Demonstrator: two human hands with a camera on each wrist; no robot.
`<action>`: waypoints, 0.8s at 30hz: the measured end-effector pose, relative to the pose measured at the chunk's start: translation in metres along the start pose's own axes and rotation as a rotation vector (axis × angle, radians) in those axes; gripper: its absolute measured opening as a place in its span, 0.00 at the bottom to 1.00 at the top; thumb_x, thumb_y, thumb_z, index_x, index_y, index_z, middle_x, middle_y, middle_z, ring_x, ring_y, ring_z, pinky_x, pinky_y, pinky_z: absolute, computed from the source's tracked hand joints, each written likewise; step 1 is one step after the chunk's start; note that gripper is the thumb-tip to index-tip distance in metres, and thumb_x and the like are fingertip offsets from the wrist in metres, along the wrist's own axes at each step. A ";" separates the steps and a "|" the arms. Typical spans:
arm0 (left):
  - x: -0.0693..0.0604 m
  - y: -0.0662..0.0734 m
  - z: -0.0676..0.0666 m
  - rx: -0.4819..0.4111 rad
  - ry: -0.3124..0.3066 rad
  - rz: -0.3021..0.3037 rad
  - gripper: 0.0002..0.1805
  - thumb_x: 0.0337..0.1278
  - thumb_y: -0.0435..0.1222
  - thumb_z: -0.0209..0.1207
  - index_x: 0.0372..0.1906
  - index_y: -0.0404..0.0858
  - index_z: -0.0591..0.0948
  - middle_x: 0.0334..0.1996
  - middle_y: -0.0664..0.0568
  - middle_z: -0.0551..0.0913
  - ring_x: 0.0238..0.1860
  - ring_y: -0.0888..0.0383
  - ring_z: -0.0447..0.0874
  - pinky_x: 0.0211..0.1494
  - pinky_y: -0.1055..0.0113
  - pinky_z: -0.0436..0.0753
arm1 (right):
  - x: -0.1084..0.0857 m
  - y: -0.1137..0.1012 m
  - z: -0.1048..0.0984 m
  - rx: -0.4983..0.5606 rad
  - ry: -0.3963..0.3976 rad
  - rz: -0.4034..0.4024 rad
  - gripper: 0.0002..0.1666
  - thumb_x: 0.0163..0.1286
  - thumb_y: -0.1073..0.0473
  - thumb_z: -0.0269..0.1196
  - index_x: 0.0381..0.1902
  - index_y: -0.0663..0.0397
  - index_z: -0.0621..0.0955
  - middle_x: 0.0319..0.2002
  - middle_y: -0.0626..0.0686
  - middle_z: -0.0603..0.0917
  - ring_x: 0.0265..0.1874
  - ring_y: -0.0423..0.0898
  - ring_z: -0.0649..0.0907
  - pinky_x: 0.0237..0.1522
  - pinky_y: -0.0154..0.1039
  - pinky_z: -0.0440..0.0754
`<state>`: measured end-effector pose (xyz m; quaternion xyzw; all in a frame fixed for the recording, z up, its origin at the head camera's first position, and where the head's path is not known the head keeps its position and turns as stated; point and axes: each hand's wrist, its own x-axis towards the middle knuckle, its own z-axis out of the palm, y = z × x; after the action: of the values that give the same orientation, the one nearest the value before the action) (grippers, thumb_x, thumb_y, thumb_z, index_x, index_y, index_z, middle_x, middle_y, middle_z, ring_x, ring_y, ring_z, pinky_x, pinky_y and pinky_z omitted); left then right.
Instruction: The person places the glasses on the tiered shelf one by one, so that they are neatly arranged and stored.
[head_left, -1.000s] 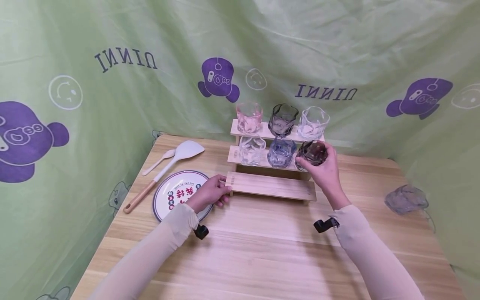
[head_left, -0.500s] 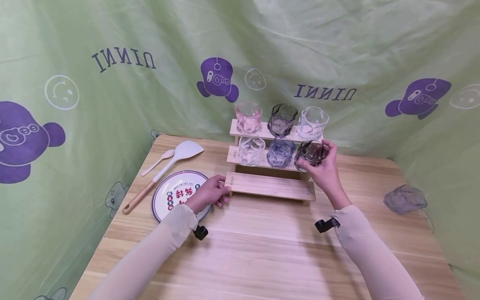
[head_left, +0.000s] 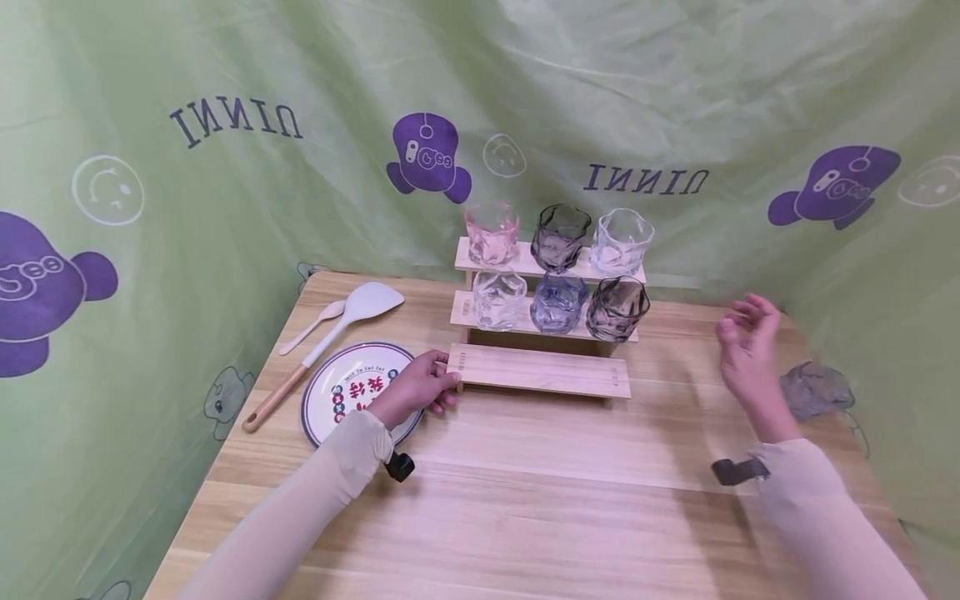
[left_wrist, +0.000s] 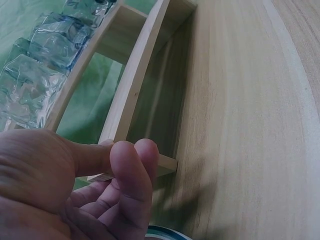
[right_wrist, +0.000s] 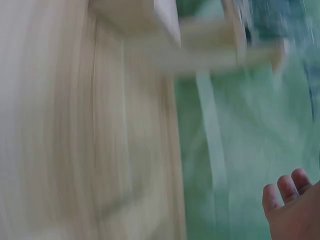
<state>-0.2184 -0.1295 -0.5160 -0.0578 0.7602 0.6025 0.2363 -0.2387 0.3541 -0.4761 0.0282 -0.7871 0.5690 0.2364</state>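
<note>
My left hand (head_left: 422,385) pinches the left end of the lowest step of a three-tier wooden rack (head_left: 540,372), thumb and fingers about the board in the left wrist view. My right hand (head_left: 752,367) is in the air right of the rack, fingers loosely bent and holding nothing. Nearest to it is a grey glass (head_left: 816,390) at the table's right edge, partly behind the hand. On the middle step stand a clear glass (head_left: 499,300), a blue glass (head_left: 558,303) and a dark glass (head_left: 617,309). The top step bears a pink glass (head_left: 492,235), a dark grey glass (head_left: 560,237) and a clear glass.
A white plate (head_left: 322,400) with red lettering lies beside my left hand, partly under the wrist. Left of it are a white spatula (head_left: 372,301) with a wooden handle and a small pale spoon (head_left: 327,313). A green printed curtain (head_left: 337,192) surrounds the wooden table (head_left: 540,500).
My right hand has let go of the dark glass on the middle step and moved right, close to the grey glass. The left hand keeps its hold on the rack.
</note>
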 end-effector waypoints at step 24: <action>-0.002 0.000 0.000 0.006 -0.008 0.009 0.29 0.71 0.32 0.59 0.71 0.32 0.63 0.43 0.38 0.80 0.31 0.49 0.84 0.26 0.65 0.86 | -0.043 0.044 -0.117 -0.416 -0.034 0.525 0.59 0.73 0.40 0.60 0.79 0.63 0.38 0.71 0.78 0.48 0.68 0.71 0.56 0.76 0.53 0.54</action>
<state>-0.2168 -0.1296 -0.5156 -0.0515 0.7613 0.6015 0.2367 -0.1745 0.4665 -0.5036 -0.2150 -0.8707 0.4369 0.0693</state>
